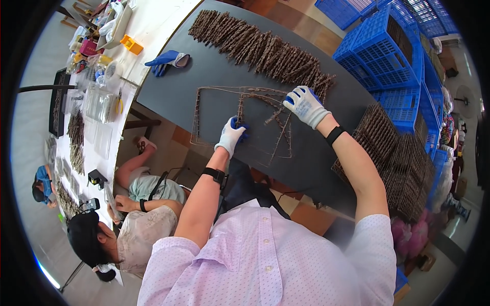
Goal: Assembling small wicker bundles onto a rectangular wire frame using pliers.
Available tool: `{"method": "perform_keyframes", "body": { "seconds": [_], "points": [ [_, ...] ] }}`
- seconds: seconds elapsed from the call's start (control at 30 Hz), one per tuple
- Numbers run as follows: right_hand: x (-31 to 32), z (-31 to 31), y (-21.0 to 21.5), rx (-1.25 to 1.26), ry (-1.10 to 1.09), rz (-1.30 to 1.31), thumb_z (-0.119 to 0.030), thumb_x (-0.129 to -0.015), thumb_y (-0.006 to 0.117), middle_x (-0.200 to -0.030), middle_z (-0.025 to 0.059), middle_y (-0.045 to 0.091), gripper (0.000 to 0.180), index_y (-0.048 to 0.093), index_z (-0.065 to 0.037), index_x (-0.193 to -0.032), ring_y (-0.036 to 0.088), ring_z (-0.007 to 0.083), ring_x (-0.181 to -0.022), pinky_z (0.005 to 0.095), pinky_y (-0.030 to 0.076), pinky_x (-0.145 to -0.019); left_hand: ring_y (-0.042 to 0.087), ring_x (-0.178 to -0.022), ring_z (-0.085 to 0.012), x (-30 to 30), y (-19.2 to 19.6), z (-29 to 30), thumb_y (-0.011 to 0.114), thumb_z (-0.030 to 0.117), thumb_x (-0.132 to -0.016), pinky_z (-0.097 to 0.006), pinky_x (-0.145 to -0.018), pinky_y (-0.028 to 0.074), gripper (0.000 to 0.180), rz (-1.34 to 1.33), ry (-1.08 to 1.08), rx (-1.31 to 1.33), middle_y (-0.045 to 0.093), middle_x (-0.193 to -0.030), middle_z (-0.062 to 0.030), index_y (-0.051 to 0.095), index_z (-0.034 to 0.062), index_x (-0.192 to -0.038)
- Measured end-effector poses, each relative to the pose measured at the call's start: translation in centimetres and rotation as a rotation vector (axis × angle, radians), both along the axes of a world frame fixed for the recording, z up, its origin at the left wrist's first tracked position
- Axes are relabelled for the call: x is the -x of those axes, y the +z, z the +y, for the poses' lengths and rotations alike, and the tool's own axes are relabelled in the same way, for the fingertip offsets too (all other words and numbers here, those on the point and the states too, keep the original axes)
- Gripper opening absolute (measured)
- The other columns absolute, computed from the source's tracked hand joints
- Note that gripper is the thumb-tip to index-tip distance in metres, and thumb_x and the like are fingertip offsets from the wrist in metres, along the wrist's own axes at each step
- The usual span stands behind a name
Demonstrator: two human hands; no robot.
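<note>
A thin rectangular wire frame [196, 118] with brown twigs along its sides lies on the dark grey table [166, 99]. My left hand [232, 136], in a white glove with blue palm, is closed around the lower end of an upright twig strip [240, 108] inside the frame. My right hand [307, 107], gloved the same way, pinches at the frame's upper right corner; its fingertips hide what exactly they grip. Between my hands, several loose twig pieces [278, 121] lie crossed at a slant. A long row of brown twig bundles [255, 47] lies along the far side.
A blue glove [166, 62] lies at the table's left end. Stacked twig panels [377, 135] stand at the right, near blue plastic crates [380, 53]. At the left, a co-worker in a black cap [86, 239] sits by a white table [148, 35] holding an orange block [131, 44] and packaging.
</note>
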State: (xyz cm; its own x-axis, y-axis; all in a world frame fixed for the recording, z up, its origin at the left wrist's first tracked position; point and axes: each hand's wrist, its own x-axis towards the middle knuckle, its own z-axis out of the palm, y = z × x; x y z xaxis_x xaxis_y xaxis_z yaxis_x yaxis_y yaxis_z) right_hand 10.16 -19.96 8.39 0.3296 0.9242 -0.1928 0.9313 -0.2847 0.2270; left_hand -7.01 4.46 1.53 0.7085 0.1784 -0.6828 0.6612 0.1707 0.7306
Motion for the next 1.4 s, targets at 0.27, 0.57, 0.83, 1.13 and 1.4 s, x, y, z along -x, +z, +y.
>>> {"method": "perform_keyframes", "body": {
  "seconds": [0.27, 0.57, 0.83, 1.13, 1.4],
  "points": [
    [-0.1, 0.8, 1.2, 0.073, -0.081, 0.073, -0.016, -0.091, 0.053, -0.112, 0.0069, 0.060, 0.027, 0.064, -0.018, -0.116, 0.057, 0.0241, -0.110, 0.0368, 0.045, -0.094, 0.067, -0.085, -0.0190, -0.1, -1.7, -0.2, 0.063, 0.014, -0.094, -0.032, -0.071, 0.053, 0.044, -0.028, 0.117, -0.045, 0.070, -0.099, -0.0096, 0.053, 0.0058, -0.136],
    [-1.1, -3.1, 1.6, -0.533, -0.015, 0.154, -0.004, -0.077, 0.064, -0.109, 0.0094, 0.063, 0.037, 0.064, -0.012, -0.113, 0.061, 0.0276, -0.101, 0.0405, 0.049, -0.093, 0.066, -0.099, -0.0376, 0.5, -0.6, 0.5, 0.062, 0.034, -0.094, -0.044, -0.084, 0.051, 0.036, 0.002, -0.078, -0.725, 0.069, -0.106, -0.0180, 0.062, 0.0089, -0.120],
    [0.4, -4.8, -1.1, -0.539, -0.092, 0.202, -0.002, -0.075, 0.065, -0.104, 0.0089, 0.063, 0.033, 0.067, -0.012, -0.106, 0.060, 0.0278, -0.100, 0.0404, 0.049, -0.092, 0.066, -0.098, -0.0391, -0.1, -0.9, 0.0, 0.061, 0.033, -0.092, -0.048, -0.084, 0.051, 0.036, -0.055, -0.161, -0.833, 0.070, -0.106, -0.0169, 0.059, 0.0151, -0.123],
    [-0.5, -3.2, 4.4, -0.057, -0.517, 0.882, -0.010, -0.088, 0.056, -0.095, 0.0109, 0.063, 0.016, 0.065, -0.009, -0.102, 0.062, 0.0271, -0.090, 0.0388, 0.051, -0.082, 0.066, -0.094, -0.0379, 0.6, -1.5, 2.5, 0.061, 0.036, -0.094, -0.047, -0.080, 0.051, 0.034, -0.156, -0.071, -0.876, 0.070, -0.100, -0.0162, 0.060, 0.0147, -0.120],
    [-3.6, -11.1, 1.6, -0.529, -1.245, 1.126, -0.006, -0.089, 0.058, -0.084, 0.0041, 0.066, 0.013, 0.067, -0.002, -0.097, 0.059, 0.0127, -0.072, 0.0284, 0.049, -0.067, 0.066, -0.096, -0.0396, 2.1, -2.5, 4.0, 0.062, 0.032, -0.093, -0.048, -0.082, 0.051, 0.035, -0.181, -0.008, -0.863, 0.070, -0.103, -0.0184, 0.059, 0.0110, -0.121]
  ]
}}
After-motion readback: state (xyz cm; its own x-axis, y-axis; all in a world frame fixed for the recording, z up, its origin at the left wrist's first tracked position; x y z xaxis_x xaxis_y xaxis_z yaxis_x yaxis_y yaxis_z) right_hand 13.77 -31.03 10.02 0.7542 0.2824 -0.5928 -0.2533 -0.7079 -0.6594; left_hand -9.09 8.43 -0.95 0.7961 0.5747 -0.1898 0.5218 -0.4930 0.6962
